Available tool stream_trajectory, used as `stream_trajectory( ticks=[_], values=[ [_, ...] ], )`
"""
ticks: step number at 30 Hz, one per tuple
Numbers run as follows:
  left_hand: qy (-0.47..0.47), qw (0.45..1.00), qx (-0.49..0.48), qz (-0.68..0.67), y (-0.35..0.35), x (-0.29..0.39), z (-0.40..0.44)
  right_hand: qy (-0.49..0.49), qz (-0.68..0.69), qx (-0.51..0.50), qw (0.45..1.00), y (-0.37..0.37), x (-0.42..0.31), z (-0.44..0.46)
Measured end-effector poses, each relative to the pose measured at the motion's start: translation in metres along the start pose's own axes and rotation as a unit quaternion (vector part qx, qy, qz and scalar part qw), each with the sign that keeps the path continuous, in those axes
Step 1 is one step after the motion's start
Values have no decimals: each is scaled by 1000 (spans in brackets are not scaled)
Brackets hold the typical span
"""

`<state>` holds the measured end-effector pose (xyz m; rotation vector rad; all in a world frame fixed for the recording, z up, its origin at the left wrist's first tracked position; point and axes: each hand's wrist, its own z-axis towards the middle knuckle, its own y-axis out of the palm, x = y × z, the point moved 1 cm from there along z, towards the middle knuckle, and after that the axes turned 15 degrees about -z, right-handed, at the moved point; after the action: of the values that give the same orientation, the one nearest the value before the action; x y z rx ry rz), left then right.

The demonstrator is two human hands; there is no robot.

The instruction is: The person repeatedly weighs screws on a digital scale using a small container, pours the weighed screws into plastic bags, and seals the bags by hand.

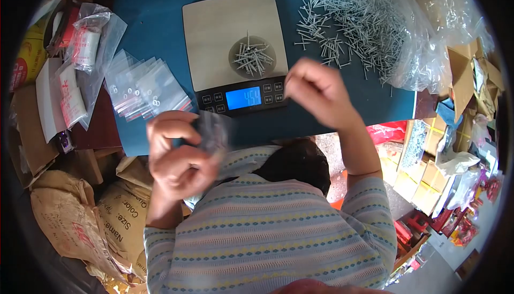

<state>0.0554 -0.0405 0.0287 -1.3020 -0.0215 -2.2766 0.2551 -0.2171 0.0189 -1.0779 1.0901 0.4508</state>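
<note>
My left hand (179, 152) is closed on a small clear plastic bag (215, 132), which is blurred, just below the scale's front left corner. My right hand (320, 91) is beside the scale's front right corner, its fingers curled together; whether anything is inside them is hidden. The digital scale (222, 37) has a lit blue display with digits too faint to read surely. On its plate, toward the front right, a small pile of screws (252, 58) sits in a round, shallow dish-like area. One screw sticks up at the back of the pile.
Overlapping zip bags (144, 88) lie left of the scale. A large heap of loose screws (353, 21) spreads at the back right, beside clear plastic sheeting (428, 53). Packaged white rolls (72, 93) are at the far left. Cardboard boxes (463, 74) stand on the right.
</note>
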Motion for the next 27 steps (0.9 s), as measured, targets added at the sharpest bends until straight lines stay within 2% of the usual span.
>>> stream_trajectory(
  ticks=[3, 6, 7, 10, 12, 13, 16, 17, 21, 27],
  values=[
    [-75, 996, -23, 52, -26, -10, -11, 101, -53, 68, 991, -22, 9, 7],
    [-72, 993, -67, 60, -23, -11, -4, 60, -144, 104, 982, -26, 15, 14],
    [-71, 992, -83, 61, -22, -10, -2, 48, -143, 95, 984, -26, 12, 16],
    [-105, 990, -70, -58, -12, -13, -9, -8, -102, 66, 993, -17, 4, 24],
    [-88, 992, -78, -36, -13, -14, -10, -65, -27, 45, 997, -5, -1, 30],
    [-81, 994, -70, -31, -12, -14, -10, -89, -64, 37, 993, -7, -8, 33],
    [-71, 997, -37, -24, -10, -13, -10, -114, -129, 70, 983, -11, -1, 41],
    [-69, 997, -23, -23, -10, -12, -10, -97, -154, 12, 983, -18, 9, 41],
    [-70, 997, -19, -14, -13, -13, -13, -131, -223, -68, 964, -13, 27, 42],
    [-68, 997, -23, 10, -13, -12, -10, -108, -210, -38, 971, 7, 26, 48]
  ],
)
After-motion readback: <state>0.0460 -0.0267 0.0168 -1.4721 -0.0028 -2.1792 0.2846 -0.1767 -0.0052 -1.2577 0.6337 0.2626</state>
